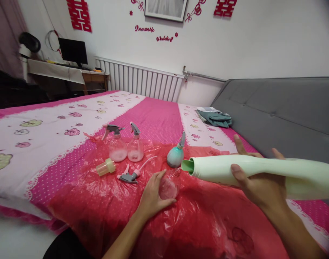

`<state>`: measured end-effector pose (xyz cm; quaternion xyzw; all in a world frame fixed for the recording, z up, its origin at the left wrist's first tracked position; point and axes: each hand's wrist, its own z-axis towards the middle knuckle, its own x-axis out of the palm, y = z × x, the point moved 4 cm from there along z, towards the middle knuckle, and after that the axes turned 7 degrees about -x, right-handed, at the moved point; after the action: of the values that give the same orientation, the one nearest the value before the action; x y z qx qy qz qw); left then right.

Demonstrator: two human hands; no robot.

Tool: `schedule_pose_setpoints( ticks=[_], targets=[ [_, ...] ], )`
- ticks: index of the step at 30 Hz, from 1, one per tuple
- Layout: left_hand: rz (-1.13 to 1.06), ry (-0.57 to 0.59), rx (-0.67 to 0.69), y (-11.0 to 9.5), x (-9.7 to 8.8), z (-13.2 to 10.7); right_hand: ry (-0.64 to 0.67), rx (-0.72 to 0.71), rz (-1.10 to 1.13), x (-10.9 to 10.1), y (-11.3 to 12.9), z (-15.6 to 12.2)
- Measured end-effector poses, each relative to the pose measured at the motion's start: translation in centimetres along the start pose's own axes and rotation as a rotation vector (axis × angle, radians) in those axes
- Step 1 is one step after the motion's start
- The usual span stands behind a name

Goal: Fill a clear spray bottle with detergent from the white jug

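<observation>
Cradling green container (261, 164) underneath, right hand (268, 190).

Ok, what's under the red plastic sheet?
Dotted pink bedding lies under the red plastic sheet, with a dark motif showing through near the bottom right. What lies directly below the left hand and the clear bottle it holds is covered.

Red plastic sheet (72, 196) has two clear spray bottles (118, 151), a passable gap, then a teal spray bottle (175, 157) along its far edge. Pale green container (269, 165) blocks the right; near left corner's roomy.
</observation>
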<state>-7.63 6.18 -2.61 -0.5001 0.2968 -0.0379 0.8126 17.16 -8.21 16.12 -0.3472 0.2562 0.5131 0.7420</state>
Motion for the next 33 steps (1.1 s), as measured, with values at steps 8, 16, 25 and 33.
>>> schedule_pose_setpoints(
  ticks=[8,16,25,33],
  targets=[
    [0.006,0.004,0.01,-0.06,-0.03,0.02,0.005,-0.006,0.014,-0.07,0.01,-0.09],
    [0.01,0.005,0.003,-0.09,-0.06,0.01,-0.007,-0.011,0.017,-0.09,-0.03,-0.13],
    [-0.001,-0.004,0.005,-0.06,-0.05,-0.03,-0.001,0.005,0.037,-0.14,-0.25,-0.13],
    [0.014,-0.001,0.016,-0.04,0.0,-0.03,-0.006,-0.001,0.029,-0.18,-0.2,-0.08]
  ],
)
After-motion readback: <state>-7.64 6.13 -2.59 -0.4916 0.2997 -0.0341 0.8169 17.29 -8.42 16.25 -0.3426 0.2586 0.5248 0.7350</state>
